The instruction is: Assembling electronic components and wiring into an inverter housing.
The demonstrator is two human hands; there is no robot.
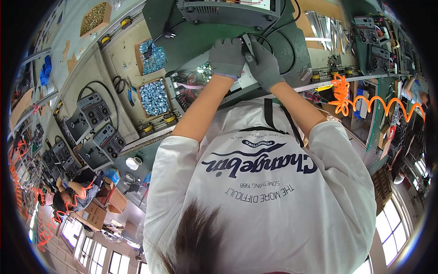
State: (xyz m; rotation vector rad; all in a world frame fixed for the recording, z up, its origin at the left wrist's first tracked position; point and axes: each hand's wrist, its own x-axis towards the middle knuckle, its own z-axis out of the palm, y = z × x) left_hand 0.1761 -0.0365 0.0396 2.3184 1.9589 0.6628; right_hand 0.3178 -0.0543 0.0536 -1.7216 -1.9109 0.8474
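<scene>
Both hands wear grey gloves and meet over a device with an uncovered metal case, which shows wires and a circuit board inside. My right hand is closed on a small black part with a pale edge; its exact kind is unclear. Beside it, my left hand is curled with its knuckles up, its fingertips close to that part. What the left fingers grip, if anything, is hidden. A black cable loops just right of my right hand.
A second grey device stands beyond my hands. To the left are boxes of small metal hardware and blue-handled pliers. Metal strips lie at the far right. An orange coiled hose hangs at the right. Other people work farther off.
</scene>
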